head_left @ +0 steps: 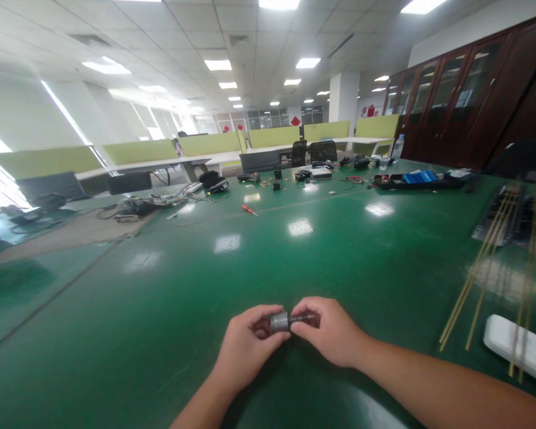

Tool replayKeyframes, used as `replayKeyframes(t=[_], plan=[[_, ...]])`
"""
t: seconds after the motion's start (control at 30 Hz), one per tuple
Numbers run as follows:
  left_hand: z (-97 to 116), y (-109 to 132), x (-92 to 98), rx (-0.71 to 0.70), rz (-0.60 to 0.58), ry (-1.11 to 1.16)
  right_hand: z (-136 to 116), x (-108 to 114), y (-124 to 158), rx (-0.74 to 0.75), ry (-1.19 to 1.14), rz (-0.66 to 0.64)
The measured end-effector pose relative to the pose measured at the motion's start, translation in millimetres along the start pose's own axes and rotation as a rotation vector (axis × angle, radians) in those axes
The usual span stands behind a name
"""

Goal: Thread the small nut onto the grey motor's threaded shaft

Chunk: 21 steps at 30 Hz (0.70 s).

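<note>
Head view: at lower centre I see the grey metal cylinder [279, 322] between the two hands, left hand [245, 345] pinching its body, right hand [335, 332] closed thumb-to-fingers on the ribbed shaft [296, 319] at its right end. Thin sticks [479, 265] and a white object [502, 335] crowd the right side beyond the right forearm [429, 375]; an orange screwdriver [249, 209] lies just left of centre. Glossy green table [170, 298] underneath, yellow-green partitions [274, 137] across the back, dark wooden cabinets [467, 113] upper right.
</note>
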State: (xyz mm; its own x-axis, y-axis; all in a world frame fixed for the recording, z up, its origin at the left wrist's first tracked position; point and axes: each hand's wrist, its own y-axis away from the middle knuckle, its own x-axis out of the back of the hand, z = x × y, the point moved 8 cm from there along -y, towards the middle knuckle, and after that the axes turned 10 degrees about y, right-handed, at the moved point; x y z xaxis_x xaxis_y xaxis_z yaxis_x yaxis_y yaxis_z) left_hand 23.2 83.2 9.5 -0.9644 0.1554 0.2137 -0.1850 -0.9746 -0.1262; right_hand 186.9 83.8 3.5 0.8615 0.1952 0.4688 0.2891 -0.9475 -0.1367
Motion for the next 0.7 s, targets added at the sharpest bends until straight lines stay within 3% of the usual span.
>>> replayKeyframes(t=[0.7], plan=[[1.8,2.2,4.1,-0.017,0.043,-0.089,2.7,-3.5,-0.8,-0.016,-0.045,-0.017]])
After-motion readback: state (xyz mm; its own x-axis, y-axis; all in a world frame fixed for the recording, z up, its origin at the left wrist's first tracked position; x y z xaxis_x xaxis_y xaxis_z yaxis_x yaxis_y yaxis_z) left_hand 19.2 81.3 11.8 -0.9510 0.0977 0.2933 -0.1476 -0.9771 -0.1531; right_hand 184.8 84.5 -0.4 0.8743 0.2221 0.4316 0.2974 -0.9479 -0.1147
